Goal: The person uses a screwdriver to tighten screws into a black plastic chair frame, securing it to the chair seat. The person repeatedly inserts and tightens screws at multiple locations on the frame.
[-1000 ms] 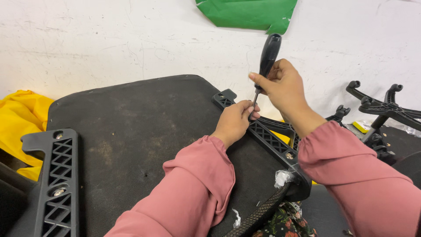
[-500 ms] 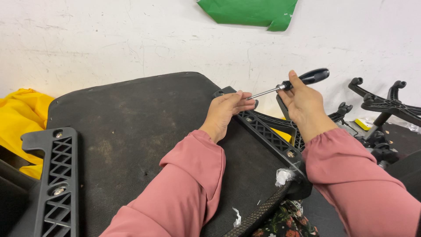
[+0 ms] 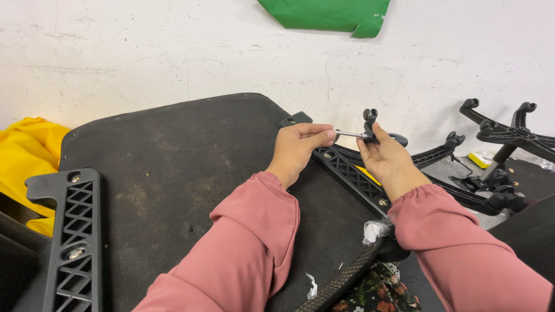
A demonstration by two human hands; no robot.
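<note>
A black-handled screwdriver [image 3: 370, 136] lies level between my hands, above a black latticed armrest bracket [image 3: 347, 173] bolted to the right edge of an upturned black chair seat [image 3: 173, 173]. My right hand [image 3: 386, 159] is wrapped around the handle. My left hand [image 3: 300, 147] pinches the tip of the metal shaft with fingertips and thumb. Both sleeves are pink.
A second latticed bracket [image 3: 72, 237] is bolted on the seat's left edge. Yellow cloth [image 3: 26, 153] lies at far left. Black chair base legs [image 3: 503, 136] lie on the floor at right. White wall behind with a green patch [image 3: 329, 14]. Crumpled plastic [image 3: 374, 231] sits near my right sleeve.
The screwdriver has gone from upright on the bracket screw to level. My right hand lowered with the handle, and my left hand lifted off the bracket to pinch the shaft tip.
</note>
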